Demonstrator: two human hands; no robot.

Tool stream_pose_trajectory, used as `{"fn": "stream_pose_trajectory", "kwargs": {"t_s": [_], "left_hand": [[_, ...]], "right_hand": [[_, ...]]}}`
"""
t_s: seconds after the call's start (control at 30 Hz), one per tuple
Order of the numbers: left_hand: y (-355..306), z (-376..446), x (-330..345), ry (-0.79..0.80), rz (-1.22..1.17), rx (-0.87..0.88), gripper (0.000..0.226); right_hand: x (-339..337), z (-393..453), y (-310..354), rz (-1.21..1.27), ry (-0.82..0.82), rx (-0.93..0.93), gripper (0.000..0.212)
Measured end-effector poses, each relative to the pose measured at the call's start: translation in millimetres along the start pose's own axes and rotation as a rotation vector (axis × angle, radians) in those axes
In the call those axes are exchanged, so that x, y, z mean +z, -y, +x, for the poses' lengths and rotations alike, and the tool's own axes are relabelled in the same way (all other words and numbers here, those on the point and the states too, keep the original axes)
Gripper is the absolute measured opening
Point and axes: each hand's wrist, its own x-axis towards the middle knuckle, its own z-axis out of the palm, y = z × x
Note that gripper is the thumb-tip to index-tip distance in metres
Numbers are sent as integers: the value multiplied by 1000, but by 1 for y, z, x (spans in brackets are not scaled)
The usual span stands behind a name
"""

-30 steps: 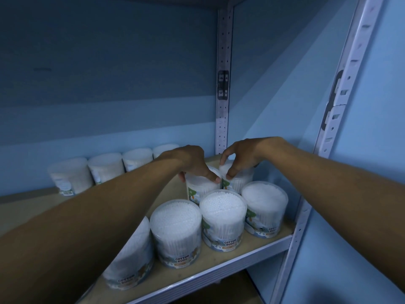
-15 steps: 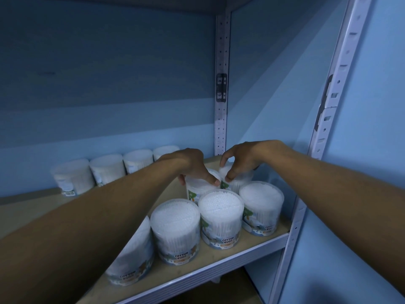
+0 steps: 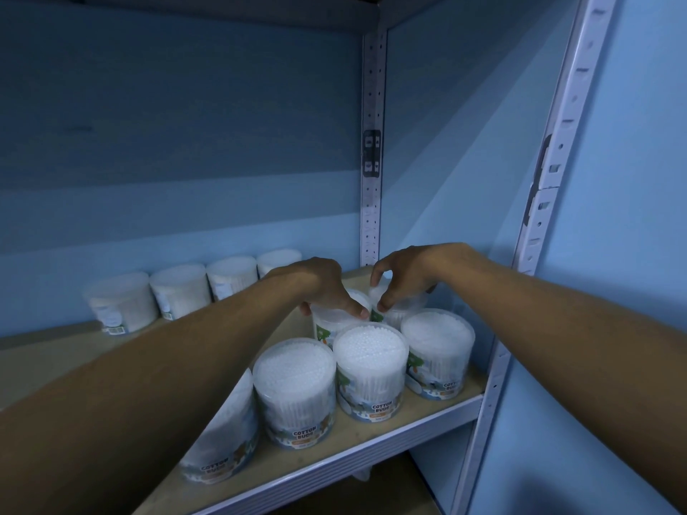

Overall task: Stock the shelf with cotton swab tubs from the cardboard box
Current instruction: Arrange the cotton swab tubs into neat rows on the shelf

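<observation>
Covering most of two rear tubs, your left hand [image 3: 323,288] grips one tub [image 3: 331,321]; your right hand [image 3: 405,276] pinches its neighbour [image 3: 401,310].

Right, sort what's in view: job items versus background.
Job:
left hand gripping second-row tub
right hand gripping neighbouring tub
front-row tubs
back-row tubs
shelf board

Background:
rear upright post
blue wall

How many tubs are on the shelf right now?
10. Four line the back wall. Four stand along the front edge. One sits under each of the hands. The arms may hide more.
</observation>
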Motion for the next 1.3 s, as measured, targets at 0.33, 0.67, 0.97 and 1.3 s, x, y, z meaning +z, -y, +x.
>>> {"fn": "stream_pose_trajectory", "kwargs": {"t_s": [0.33,0.67,0.97,1.3], "left_hand": [[-1,-4,0,0,26,-7,64],[0,-8,0,-7,2,-8,72],[0,-15,-2,-16,-30,-2,82],[5,-19,-5,-32,-48,10,73]], "right_hand": [[1,-7,3,-46,-19,8,60],[5,-4,1,-39,-27,9,60],[6,-2,-1,-22,-38,-5,58],[0,-5,1,-14,-40,-3,51]]}}
